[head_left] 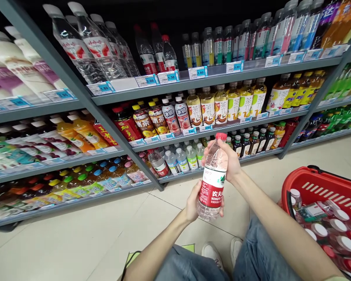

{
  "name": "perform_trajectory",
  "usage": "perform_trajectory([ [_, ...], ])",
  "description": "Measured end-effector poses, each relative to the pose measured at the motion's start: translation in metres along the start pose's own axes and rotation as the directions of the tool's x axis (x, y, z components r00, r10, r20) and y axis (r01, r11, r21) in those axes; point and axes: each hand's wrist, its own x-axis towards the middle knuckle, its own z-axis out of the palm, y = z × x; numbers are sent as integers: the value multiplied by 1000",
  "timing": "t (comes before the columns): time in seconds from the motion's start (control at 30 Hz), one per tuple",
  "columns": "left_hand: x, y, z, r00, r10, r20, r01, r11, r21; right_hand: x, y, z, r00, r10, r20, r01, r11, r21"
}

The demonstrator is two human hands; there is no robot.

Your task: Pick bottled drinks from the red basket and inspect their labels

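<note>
A clear water bottle (212, 187) with a red cap and a red-and-white label is held between my two hands, tilted slightly in front of the shelves. My left hand (193, 201) grips its lower part from the left, with fingertips showing at the far right side. Around the upper part, just under the cap, my right hand (230, 160) is closed, its fingers partly hidden behind the bottle. Two similar red-capped bottles (170, 56) stand on the top shelf near the price tags.
Grey shelves (199, 82) packed with drinks run across the view. A red shopping basket (324, 183) full of bottles stands at my right on the tiled floor (84, 238). My shoes (212, 253) are below, beside a green-edged item (188, 248).
</note>
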Motion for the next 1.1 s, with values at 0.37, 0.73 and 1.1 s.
perform_trajectory([
  [0.37,3,7,-2,991,-110,-73,110,994,0,6,4,-2,981,30,-191,-36,999,-30],
  [0.73,6,22,4,889,78,-452,55,960,273,17,7,-14,860,33,-510,-62,997,-41],
  [1.1,3,21,4,919,51,-391,108,921,374,14,11,-13,853,5,-522,-72,992,-108],
])
